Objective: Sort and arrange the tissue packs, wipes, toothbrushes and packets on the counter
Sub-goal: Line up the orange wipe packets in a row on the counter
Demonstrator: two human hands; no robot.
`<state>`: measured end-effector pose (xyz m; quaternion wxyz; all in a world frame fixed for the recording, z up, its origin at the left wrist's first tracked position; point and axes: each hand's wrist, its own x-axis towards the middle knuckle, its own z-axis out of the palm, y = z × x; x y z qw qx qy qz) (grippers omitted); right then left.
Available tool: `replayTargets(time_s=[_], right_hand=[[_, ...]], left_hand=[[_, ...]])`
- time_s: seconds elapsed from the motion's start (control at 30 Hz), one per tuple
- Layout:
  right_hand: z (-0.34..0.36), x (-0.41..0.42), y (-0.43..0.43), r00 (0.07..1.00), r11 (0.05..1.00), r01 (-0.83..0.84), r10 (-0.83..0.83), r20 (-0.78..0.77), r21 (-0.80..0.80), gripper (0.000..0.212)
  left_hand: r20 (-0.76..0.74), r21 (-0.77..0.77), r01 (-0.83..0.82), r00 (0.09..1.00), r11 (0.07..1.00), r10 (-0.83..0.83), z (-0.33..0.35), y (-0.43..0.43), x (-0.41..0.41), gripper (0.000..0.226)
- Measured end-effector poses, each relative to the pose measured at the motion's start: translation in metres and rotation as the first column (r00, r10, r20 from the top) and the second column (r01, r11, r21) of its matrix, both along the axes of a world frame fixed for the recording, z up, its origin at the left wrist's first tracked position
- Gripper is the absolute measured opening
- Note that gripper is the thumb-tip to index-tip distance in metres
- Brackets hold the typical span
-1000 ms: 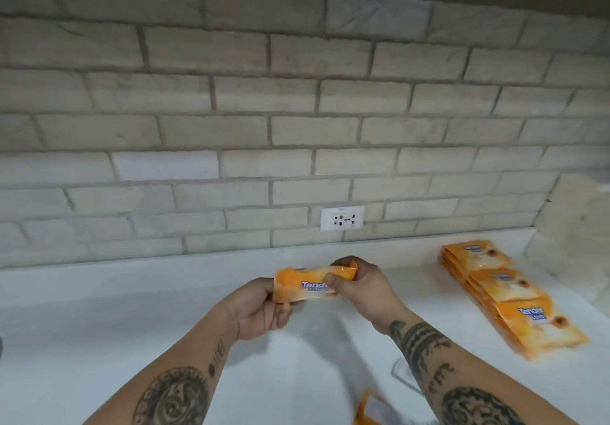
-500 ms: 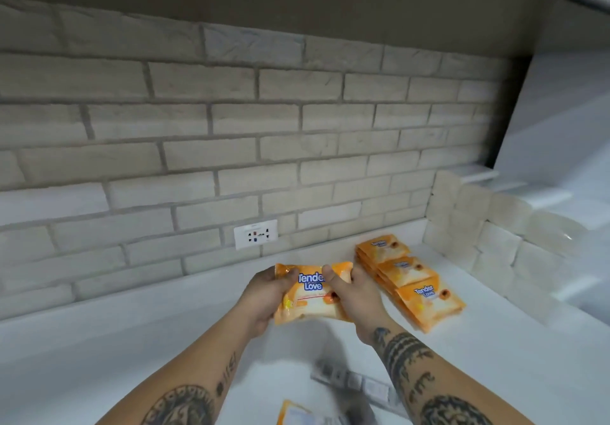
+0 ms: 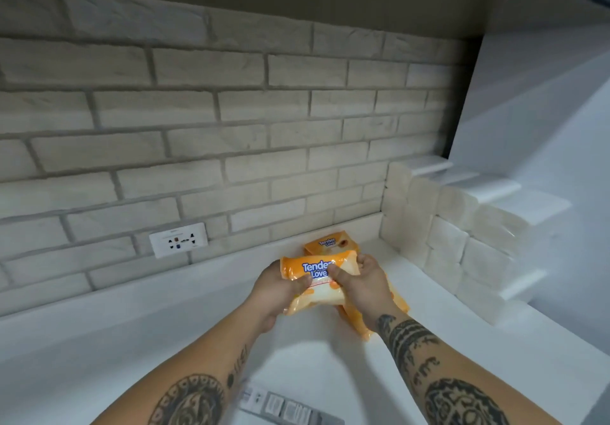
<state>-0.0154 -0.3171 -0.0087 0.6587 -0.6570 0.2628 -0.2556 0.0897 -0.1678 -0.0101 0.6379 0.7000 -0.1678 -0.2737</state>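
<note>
Wipes pack (image 3: 315, 281), orange with blue "Tender Love" lettering, is held between both hands above the white table (image 3: 148, 342), near its back right corner. Left hand (image 3: 275, 289) is curled round the pack's left end, with the thumb laid across the front; the rest of that hand's grip is hidden behind the pack. Right hand (image 3: 361, 284) is clamped on the right end, thumb pressed on the front beside the lettering, fingers (image 3: 364, 259) hooked over the top edge. The label is turned toward the camera.

Row of matching orange packs (image 3: 330, 243) is seen lying on the table beneath and behind the held one, partly covered by it and by the right forearm. Wrapped white tissue packs (image 3: 445, 239) are stacked in stepped tiers along the right side, near the orange row. Wall socket (image 3: 178, 243) is set in the brick wall (image 3: 231, 127) to the left. Flat grey packet (image 3: 287, 411) is noted at the near edge, between the forearms; its print is too blurred to be read.
</note>
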Motion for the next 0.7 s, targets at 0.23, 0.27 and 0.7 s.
replayTargets(time_s=[0.23, 0.27, 0.7], right_hand=[[-0.016, 0.001, -0.076, 0.990, 0.995, -0.100, 0.100, -0.100, 0.013, 0.051], [-0.022, 0.001, -0.086, 0.989, 0.997, -0.082, 0.082, -0.119, 0.008, 0.052], [-0.072, 0.045, -0.167, 0.959, 0.951, -0.148, 0.072, -0.273, -0.270, 0.028]], left_hand=[[0.124, 0.010, -0.160, 0.980, 0.987, 0.157, -0.019, -0.081, -0.003, 0.031], [0.125, 0.017, -0.159, 0.980, 0.987, 0.155, -0.024, -0.087, -0.007, 0.035], [0.444, 0.415, -0.204, 0.896, 0.886, -0.002, -0.066, -0.161, 0.018, 0.060]])
